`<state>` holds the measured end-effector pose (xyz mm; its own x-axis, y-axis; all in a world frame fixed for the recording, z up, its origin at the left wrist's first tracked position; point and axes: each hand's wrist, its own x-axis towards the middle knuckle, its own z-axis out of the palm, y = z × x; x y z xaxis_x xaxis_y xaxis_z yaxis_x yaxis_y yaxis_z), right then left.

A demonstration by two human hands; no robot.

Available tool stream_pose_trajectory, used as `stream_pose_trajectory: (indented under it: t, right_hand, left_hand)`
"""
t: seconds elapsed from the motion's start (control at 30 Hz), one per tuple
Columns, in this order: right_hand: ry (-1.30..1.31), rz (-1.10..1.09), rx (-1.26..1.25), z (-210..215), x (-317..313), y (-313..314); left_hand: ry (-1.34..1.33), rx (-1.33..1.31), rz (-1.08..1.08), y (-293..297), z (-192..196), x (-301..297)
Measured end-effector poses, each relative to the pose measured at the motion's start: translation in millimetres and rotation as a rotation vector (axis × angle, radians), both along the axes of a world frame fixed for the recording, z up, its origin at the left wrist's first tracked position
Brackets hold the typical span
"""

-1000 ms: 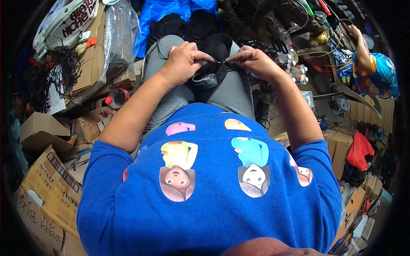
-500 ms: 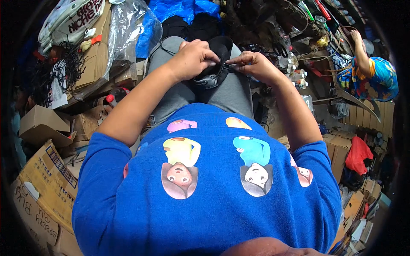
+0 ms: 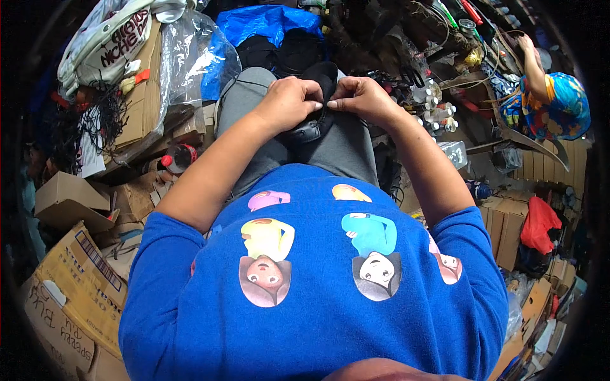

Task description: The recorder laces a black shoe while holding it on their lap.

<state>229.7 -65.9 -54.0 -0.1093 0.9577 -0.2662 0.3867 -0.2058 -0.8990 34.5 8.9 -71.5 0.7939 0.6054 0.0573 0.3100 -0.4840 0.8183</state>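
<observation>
A black shoe [image 3: 304, 133] rests across my grey-trousered thighs, its shiny dark toe toward me and its darker opening farther away. My left hand [image 3: 291, 103] is closed over the shoe's left side, thumb and fingers pinched at its edge. From the right, my right hand [image 3: 363, 101] meets the shoe's edge with thumb and forefinger pressed together. Whatever sits between those right fingertips is too small to make out. The two hands are a short gap apart. Both hands cover part of the shoe's upper.
Blue plastic sheeting [image 3: 270, 22] and dark items lie beyond my knees. To the left are clear plastic [image 3: 197, 54], black cords [image 3: 101, 117], a red-capped bottle [image 3: 180, 157] and cardboard boxes [image 3: 71, 198]. Small bottles [image 3: 440, 115] stand right; a co-worker in a patterned shirt [image 3: 559, 105] is farther right.
My right hand has moved left and its fingers have folded in against the shoe; a thin light thing seen at its fingertips no longer shows. The left hand has shifted slightly down.
</observation>
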Motion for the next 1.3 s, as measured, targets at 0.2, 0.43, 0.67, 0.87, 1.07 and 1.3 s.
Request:
stream_pose_trajectory:
  t: [0.2, 0.43, 0.67, 0.87, 1.07, 1.3]
  right_hand:
    - [0.193, -0.040, -0.083, -1.2, 30.2, -6.7]
    - [0.041, -0.001, -0.022, -6.7, 27.2, -22.8]
    - [-0.022, -0.197, 0.054, 32.9, 61.2, -22.5]
    - [-0.171, -0.073, 0.104, 4.9, 16.7, -47.4]
    - [-0.538, 0.064, 0.504, 11.4, -0.3, -71.9]
    - [-0.159, -0.336, 0.270, -6.9, -12.3, -61.3]
  left_hand:
    - [0.096, 0.135, -0.018, 10.6, 5.7, -28.0]
    - [0.206, 0.201, -0.027, 2.0, 14.4, -17.9]
    - [0.186, 0.242, -0.138, 7.9, 11.0, -9.5]
    - [0.141, 0.238, -0.100, 4.3, 7.7, -13.3]
    - [0.283, 0.127, 0.030, -3.1, 23.0, 1.7]
    - [0.340, 0.073, 0.042, -6.4, 17.2, 7.6]
